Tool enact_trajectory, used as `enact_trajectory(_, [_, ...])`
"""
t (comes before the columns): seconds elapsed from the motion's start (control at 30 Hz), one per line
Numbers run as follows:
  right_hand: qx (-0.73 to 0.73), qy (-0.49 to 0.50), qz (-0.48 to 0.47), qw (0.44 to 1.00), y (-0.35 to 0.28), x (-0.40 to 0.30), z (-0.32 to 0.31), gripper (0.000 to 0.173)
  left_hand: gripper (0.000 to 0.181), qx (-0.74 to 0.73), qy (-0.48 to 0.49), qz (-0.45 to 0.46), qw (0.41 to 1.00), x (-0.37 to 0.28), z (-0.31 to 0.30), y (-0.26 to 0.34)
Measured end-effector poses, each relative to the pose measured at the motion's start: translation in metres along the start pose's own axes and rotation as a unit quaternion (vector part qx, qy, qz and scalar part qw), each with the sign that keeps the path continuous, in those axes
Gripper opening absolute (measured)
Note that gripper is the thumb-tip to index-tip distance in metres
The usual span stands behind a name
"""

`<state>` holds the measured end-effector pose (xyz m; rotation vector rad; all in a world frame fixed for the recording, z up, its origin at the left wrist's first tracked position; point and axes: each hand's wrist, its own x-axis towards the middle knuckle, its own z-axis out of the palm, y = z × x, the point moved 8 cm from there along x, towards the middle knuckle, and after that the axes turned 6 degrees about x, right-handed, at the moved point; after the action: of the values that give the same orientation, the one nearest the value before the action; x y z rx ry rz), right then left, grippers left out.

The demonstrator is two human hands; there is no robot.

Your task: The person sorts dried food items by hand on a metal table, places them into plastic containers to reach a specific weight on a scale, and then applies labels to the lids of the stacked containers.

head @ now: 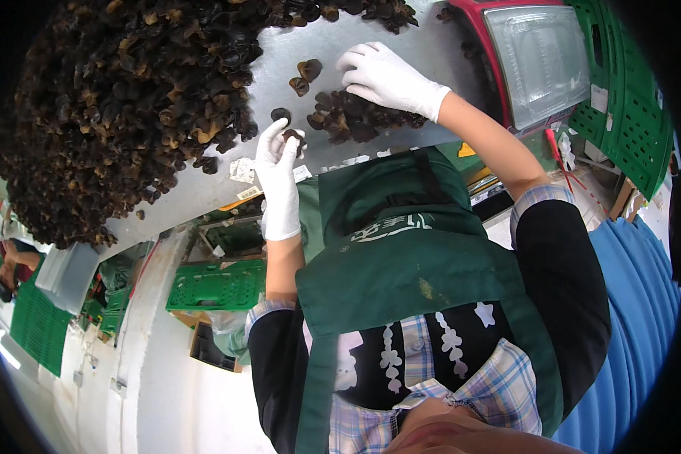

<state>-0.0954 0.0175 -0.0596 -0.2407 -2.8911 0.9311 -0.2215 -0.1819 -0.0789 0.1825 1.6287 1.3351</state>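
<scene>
My left hand, in a white glove, pinches a small dark brown fungus piece between thumb and fingers. Just past its index fingertip is a round blackish piece. My right hand, gloved too, is over a small heap of dark fungus pieces with fingers bent; whether anything is in them is hidden. Two loose brown pieces lie between my hands on the metal tabletop. A large mound of similar fungus, perhaps wood ear, covers the left side.
On the right stands a red-framed scale-like device under a clear plastic cover, beside green perforated crates. Below the table edge is another green crate. Clear plastic boxes and another person are far left.
</scene>
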Motion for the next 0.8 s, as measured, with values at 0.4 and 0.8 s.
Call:
enact_trajectory(0.4, [0.123, -0.028, -0.015, 0.992, -0.041, 0.021, 0.012, 0.017, 0.043, -0.301, -0.034, -0.086, 0.949, 0.001, 0.002, -0.022])
enact_trajectory(0.8, [0.305, -0.091, 0.006, 0.948, -0.078, 0.031, 0.001, 0.014, 0.031, -0.222, -0.080, -0.105, 0.966, -0.005, 0.034, -0.017])
